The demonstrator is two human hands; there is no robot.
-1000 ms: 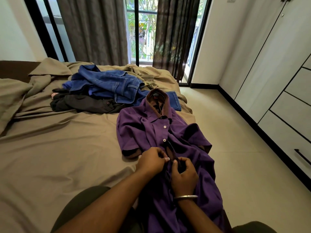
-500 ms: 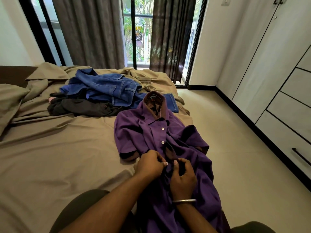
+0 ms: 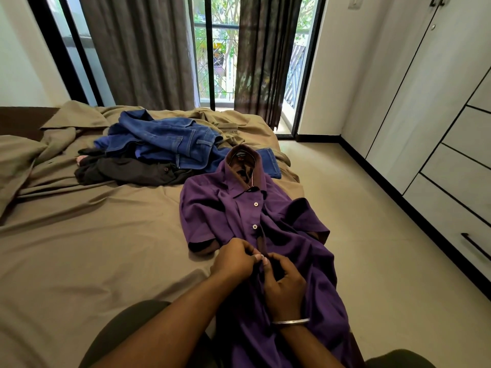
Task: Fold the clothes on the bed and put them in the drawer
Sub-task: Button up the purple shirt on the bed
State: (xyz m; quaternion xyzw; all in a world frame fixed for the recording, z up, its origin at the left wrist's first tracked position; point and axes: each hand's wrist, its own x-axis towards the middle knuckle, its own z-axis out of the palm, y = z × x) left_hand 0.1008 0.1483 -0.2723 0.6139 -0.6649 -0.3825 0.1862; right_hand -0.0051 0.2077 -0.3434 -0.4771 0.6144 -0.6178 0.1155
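A purple shirt (image 3: 281, 235) is laid face up along the right edge of the bed (image 3: 79, 248), its long axis running away from the viewer. The collar is pointed toward the window (image 3: 215, 49), while the hem is draped toward the viewer's lap. Its left sleeve is spread flat on the sheet and its right sleeve is bunched at the bed's edge. Two white buttons are seen done up along the placket.

The placket is pinched lower down by both hands. The fingers of the left hand (image 3: 233, 258) are curled with fingertips pressed together on the fabric edge. The fingers of the right hand (image 3: 284, 282) are curled round the opposite edge, and a metal bangle (image 3: 291, 321) is worn at that wrist. The two hands are nearly touching.

Beyond the collar, blue jeans (image 3: 170, 144) are heaped on the sheet, just touching the shirt's collar end. A black garment (image 3: 127, 172) is partly covered by the jeans. Drawers (image 3: 457, 181) are set in the wardrobe to the right, well apart from the bed, with bare floor (image 3: 372, 248) between. Grey curtains (image 3: 138, 49) are hung by the window.
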